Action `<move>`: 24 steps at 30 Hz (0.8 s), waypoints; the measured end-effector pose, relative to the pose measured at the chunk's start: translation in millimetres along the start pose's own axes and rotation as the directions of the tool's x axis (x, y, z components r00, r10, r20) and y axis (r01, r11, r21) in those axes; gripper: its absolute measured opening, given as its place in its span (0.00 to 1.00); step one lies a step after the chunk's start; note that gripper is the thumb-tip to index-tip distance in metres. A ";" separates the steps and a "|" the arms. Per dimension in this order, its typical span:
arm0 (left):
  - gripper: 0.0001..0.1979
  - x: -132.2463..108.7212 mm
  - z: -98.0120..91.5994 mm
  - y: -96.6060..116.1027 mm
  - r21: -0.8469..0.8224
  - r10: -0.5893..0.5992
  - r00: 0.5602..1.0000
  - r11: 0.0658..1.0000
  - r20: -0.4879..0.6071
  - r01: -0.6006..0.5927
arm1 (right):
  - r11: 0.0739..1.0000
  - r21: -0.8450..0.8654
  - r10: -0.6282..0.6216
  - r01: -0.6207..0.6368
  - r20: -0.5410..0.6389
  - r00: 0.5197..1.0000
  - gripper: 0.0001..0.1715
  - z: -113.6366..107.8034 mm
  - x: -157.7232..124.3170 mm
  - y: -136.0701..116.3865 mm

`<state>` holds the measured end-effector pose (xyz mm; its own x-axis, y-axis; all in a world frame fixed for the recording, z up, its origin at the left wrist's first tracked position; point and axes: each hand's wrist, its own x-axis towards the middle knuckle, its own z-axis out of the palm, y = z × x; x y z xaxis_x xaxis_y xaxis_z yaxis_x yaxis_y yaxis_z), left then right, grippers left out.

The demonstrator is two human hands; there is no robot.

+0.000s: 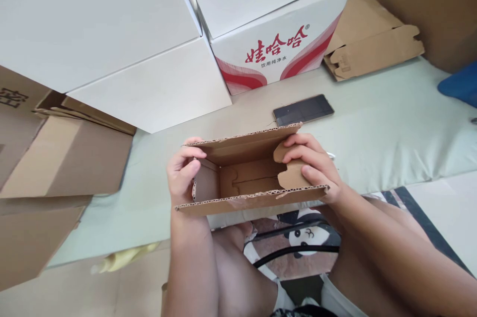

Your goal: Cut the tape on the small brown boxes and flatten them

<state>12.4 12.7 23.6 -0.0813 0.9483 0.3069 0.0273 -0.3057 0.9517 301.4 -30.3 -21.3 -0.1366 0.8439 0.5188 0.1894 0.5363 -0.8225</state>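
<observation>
Cardboard box (253,201) hangs between left hand (182,168) and right hand (316,165), each clamped on an end, apparently to steady its open top upward, by the surface's (380,128) near edge

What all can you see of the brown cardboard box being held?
The open, oblong brown cardboard box has wavy edges and fitted-together bottom flaps. Its opening faces up toward the camera. The left hand grips its left end, the right hand the right end's notched flap. It's by the edge of the pale green cloth; whether it rests there is hidden.
</observation>
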 end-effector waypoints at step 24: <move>0.06 0.6 -3.5 -2.4 0.044 0.016 1.000 0.999 0.005 -0.016 | 1.000 -0.004 0.004 -0.004 0.011 1.000 0.20 -0.8 1.1 -1.3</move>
<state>8.8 13.8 21.5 -0.0756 0.9438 0.3218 0.0726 -0.3166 0.9458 301.8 -30.1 -19.5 -0.1461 0.8460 0.5128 0.1944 0.5328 -0.8236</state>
